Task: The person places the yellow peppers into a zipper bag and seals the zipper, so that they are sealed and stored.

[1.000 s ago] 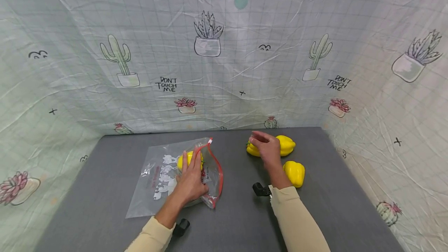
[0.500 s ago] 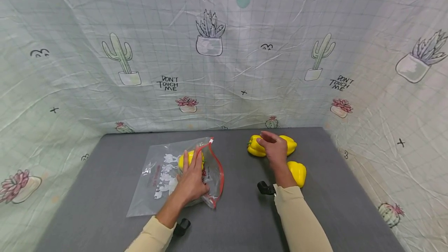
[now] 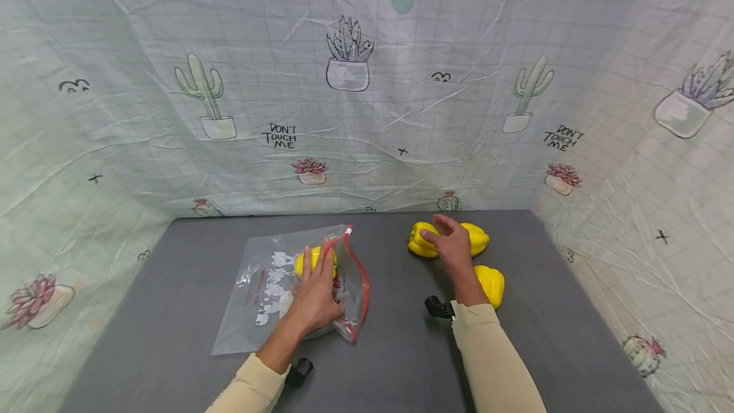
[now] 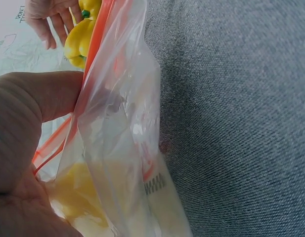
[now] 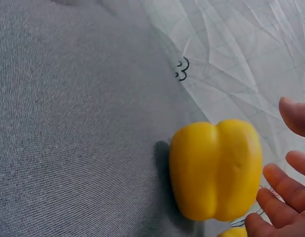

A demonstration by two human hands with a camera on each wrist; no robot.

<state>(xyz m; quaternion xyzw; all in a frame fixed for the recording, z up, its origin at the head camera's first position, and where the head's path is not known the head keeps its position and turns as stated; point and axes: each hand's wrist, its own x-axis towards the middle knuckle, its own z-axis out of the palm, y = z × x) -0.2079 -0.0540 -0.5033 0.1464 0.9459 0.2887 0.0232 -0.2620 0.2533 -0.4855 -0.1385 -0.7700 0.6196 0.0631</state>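
**Left hand (image 3: 314,295) on clear plastic zip bag (image 3: 243,317), right hand (image 3: 453,242) at loose yellow peppers**

Bag lies flat-ish on the dark grey fabric-covered table (image 3: 395,362), left of centre, white printed figures on its face. Red zip edge (image 3: 367,292) faces right, bowed apart. One blocky yellow bell pepper (image 3: 299,265) shows through the film near the mouth, green stem toward the zip.

Left hand: fingers long and spread over that pepper, thumb at the red edge. Right hand: fingers loosely curved, thumb well apart, holding nothing; it's just beside the back-left yellow pepper (image 3: 423,239). Can't tell if they touch.

Back-right yellow pepper (image 3: 478,239) is partly behind the hand. Third loose one, front yellow pepper (image 3: 490,285), sits by the right forearm. Behind: pale cactus-print curtain (image 3: 401,107), creased.
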